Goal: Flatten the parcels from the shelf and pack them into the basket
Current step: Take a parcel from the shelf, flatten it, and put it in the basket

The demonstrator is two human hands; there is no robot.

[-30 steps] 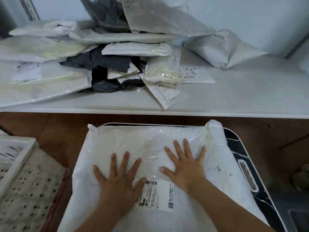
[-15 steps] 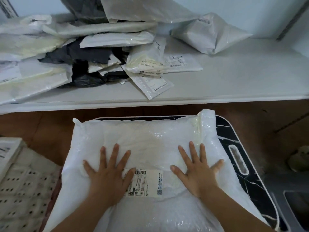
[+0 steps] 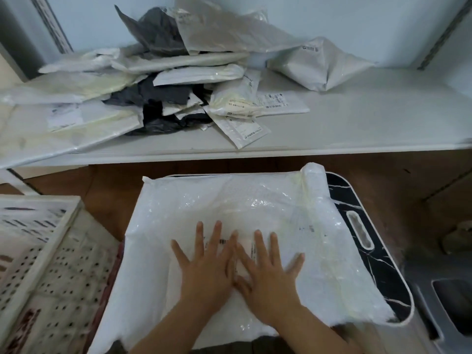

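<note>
A large white plastic parcel (image 3: 255, 213) lies across the black marbled basket (image 3: 367, 251) in front of me. My left hand (image 3: 204, 267) and my right hand (image 3: 265, 272) press flat on the parcel's middle, side by side, fingers spread and straight, covering most of its shipping label. On the white shelf (image 3: 357, 118) behind lies a heap of white, cream and black parcels (image 3: 158, 98), with a puffy grey-white parcel (image 3: 321, 65) at the right of the heap.
A perforated white crate (image 3: 46, 264) stands at the left, close to the parcel's edge. A grey bin (image 3: 449, 302) sits at the lower right beside the basket. Brown floor shows between shelf and basket. The shelf's right half is bare.
Both hands have slid inward from apart on the parcel to touching side by side over the label. The view has tilted up a little.
</note>
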